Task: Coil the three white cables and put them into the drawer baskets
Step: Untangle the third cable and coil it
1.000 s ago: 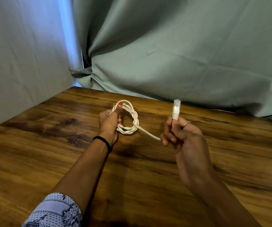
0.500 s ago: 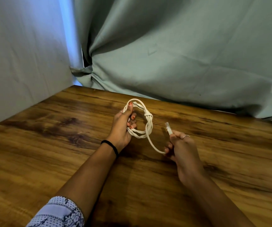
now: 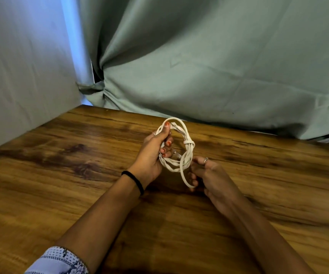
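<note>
Gripping one side of the coiled white cable [image 3: 187,153], the left hand [image 3: 153,153] closes its fingers around the loops and holds them above the wooden desk [image 3: 64,175]. The right hand [image 3: 212,175] pinches the cable's loose tail just below the coil. No writing or label is readable on the cable, the desk or the green curtain [image 3: 209,62] behind.

The left hand [image 3: 153,153] covers the near-left arc of the white cable [image 3: 187,153]; the cable's free end vanishes behind the right hand [image 3: 212,175]; a plug inside the coil is too blurred to tell; the patterned sleeve [image 3: 57,261] is cut by the bottom edge.
</note>
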